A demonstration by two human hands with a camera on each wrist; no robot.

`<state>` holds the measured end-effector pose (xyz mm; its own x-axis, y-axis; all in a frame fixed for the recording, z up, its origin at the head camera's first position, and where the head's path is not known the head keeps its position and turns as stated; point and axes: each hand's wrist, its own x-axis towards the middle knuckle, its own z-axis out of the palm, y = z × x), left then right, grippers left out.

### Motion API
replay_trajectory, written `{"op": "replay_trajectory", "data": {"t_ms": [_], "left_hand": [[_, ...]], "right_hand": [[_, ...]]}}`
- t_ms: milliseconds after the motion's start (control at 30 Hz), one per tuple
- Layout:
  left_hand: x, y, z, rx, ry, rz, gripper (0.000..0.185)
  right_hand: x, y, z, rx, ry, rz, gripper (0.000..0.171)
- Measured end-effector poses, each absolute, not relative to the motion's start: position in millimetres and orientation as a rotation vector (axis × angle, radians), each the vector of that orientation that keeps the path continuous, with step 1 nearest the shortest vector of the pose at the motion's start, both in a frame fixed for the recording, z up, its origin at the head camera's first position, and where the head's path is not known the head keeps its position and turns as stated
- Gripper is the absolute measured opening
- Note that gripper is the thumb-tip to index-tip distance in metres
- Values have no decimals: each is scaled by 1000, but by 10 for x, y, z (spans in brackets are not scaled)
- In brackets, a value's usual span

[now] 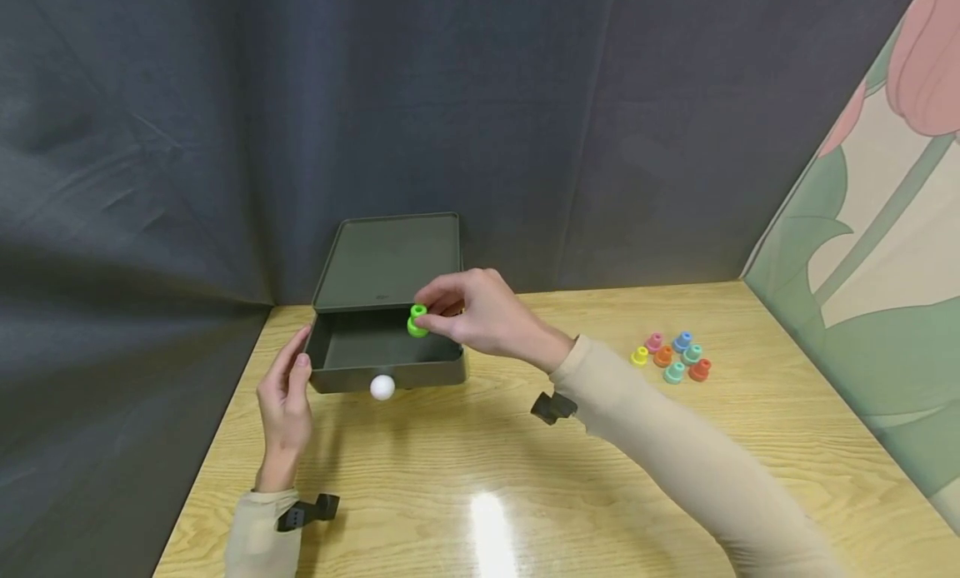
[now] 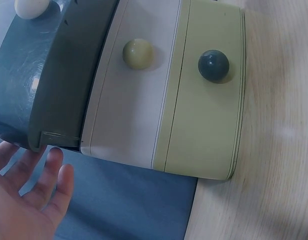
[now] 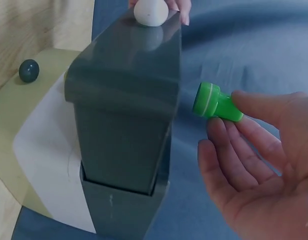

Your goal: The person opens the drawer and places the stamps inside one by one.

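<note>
My right hand [image 1: 487, 311] pinches a small bright green toy stamp [image 3: 216, 102] between thumb and fingers. In the head view, the stamp is over the pulled-out top drawer [image 1: 390, 376] of a dark box with a white ball knob [image 1: 382, 387]. The right wrist view shows the stamp's wide end pointing away from the palm. My left hand [image 1: 286, 403] lies at the drawer's left side, near its front corner. Its fingers [image 2: 53, 160] are extended and touch the drawer's edge in the left wrist view.
Several coloured stamps [image 1: 663, 356] stand grouped on the right of the wooden table [image 1: 600, 495]. Below the dark drawer sit a white drawer [image 2: 126, 105] and a yellow-green drawer [image 2: 206, 115], each with a ball knob. A dark curtain [image 1: 517, 137] hangs behind; a flower-patterned panel [image 1: 885, 253] borders the right.
</note>
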<state>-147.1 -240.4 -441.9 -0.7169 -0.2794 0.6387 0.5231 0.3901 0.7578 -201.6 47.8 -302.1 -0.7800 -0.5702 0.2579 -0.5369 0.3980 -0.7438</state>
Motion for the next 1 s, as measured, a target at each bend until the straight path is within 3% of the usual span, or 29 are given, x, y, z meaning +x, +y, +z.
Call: {"op": "replay_trajectory", "data": {"t_ms": [1000], "left_hand": [[-1470,-2412,-4417,-216,-1929,-1398,38]], "right_hand": [[-2199,-85,-3316,-1026,2648,-1097,22]]}}
